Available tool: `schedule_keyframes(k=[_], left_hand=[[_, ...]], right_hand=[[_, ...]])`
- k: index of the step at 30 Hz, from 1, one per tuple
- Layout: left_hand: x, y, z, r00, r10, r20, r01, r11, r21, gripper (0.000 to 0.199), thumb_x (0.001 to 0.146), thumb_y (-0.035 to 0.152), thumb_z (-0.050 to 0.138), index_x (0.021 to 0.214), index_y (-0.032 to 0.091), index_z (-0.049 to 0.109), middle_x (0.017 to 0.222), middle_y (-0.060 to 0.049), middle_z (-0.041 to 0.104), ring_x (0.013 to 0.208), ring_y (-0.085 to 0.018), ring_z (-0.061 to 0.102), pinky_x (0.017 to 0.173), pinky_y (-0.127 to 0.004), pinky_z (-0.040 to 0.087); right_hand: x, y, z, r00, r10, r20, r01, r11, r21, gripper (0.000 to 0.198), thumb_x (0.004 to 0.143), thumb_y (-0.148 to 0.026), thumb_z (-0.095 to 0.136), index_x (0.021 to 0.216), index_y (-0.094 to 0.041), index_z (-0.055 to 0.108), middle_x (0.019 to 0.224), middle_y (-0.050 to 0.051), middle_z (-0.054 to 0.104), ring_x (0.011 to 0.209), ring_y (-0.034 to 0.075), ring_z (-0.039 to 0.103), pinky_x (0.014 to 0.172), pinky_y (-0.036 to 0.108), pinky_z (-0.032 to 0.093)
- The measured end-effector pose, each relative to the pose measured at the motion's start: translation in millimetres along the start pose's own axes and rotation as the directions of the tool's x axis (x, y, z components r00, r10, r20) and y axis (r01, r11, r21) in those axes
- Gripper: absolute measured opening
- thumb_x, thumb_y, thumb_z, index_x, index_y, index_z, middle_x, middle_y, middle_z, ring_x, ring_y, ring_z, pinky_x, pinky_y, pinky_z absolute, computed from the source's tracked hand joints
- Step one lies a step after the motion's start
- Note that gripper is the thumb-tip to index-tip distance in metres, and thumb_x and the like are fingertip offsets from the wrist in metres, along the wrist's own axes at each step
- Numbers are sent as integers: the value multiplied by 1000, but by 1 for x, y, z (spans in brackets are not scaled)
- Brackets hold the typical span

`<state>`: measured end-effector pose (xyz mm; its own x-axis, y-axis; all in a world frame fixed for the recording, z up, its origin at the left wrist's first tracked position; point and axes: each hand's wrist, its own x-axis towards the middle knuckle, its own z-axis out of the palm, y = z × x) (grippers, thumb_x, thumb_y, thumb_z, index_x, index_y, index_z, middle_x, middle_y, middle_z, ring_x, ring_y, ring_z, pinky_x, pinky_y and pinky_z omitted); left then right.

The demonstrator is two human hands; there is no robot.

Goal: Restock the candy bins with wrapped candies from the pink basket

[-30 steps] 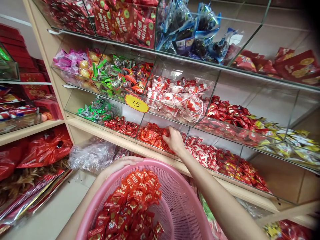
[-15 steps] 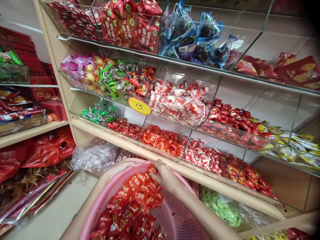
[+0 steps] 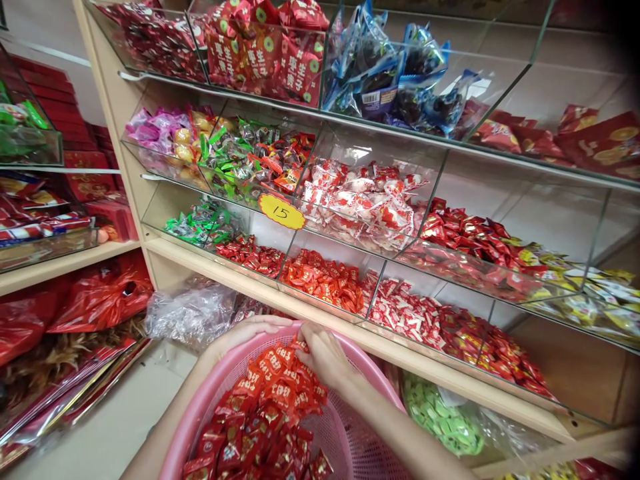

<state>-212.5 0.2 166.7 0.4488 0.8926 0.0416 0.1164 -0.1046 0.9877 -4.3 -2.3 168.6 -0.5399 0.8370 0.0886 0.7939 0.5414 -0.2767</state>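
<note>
A pink plastic mesh basket (image 3: 385, 383) is in front of me, tilted a little. Inside lies a heap of red wrapped candies (image 3: 280, 383), orange-red ones on top and darker red ones below. My left hand (image 3: 253, 327) grips the basket's far left rim, its fingers laid along the edge and partly hidden behind it. At the far side of the heap, just inside the rim, my right hand (image 3: 323, 350) has its fingers curled down on a few of the orange-red candies. Its fingertips are mostly hidden.
Just beyond the basket stands a wooden shelf (image 3: 220, 267) with tiered clear bins of wrapped sweets (image 3: 323, 280). A yellow tag (image 3: 281, 211) reads 15. Below lie clear plastic bags (image 3: 193, 313) and green packets (image 3: 445, 413). Red goods (image 3: 100, 300) fill the left side.
The fingers of my right hand have curled in more tightly on the candies at the top of the heap. My left hand stays on the rim. The view has shifted very slightly.
</note>
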Motion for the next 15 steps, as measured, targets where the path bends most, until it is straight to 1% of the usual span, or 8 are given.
schedule_keyframes(k=[3,5,7,11,15], left_hand=[[-3,2,2,989,-75,-126,70,996,-48,29,56,24,55,78,28,74,102,3,68,108,-21,55,106,-33,34],[-5,3,4,980,-92,-179,80,994,-73,26,53,22,54,70,28,73,97,3,70,106,-20,56,106,-33,34],[-5,3,4,980,-83,-179,67,994,-91,27,53,22,55,72,27,73,98,3,70,105,-20,56,105,-32,34],[-4,0,2,988,-90,-128,78,993,-93,30,56,25,58,82,24,73,103,1,68,106,-20,56,106,-35,34],[-3,1,2,983,-99,-152,87,993,-80,29,56,25,58,81,23,73,102,1,69,104,-20,57,106,-35,34]], right_hand=[[3,-3,4,1000,2,-6,-2,1000,-16,14,77,-15,54,88,-21,49,96,5,60,87,20,54,70,28,36],[5,-5,7,1000,7,-9,-7,1000,-23,13,77,-16,53,88,-21,49,95,5,61,86,20,54,69,28,36],[6,-6,10,1000,9,-11,-9,1000,-27,12,77,-16,53,87,-21,49,94,5,61,86,20,54,68,28,36],[6,-7,14,1000,2,1,-2,1000,-30,14,77,-16,53,90,-20,50,97,6,61,87,20,55,68,28,36],[1,-6,13,1000,-14,1,14,1000,-18,18,78,-17,54,95,-19,51,101,6,60,91,21,54,73,29,38]])
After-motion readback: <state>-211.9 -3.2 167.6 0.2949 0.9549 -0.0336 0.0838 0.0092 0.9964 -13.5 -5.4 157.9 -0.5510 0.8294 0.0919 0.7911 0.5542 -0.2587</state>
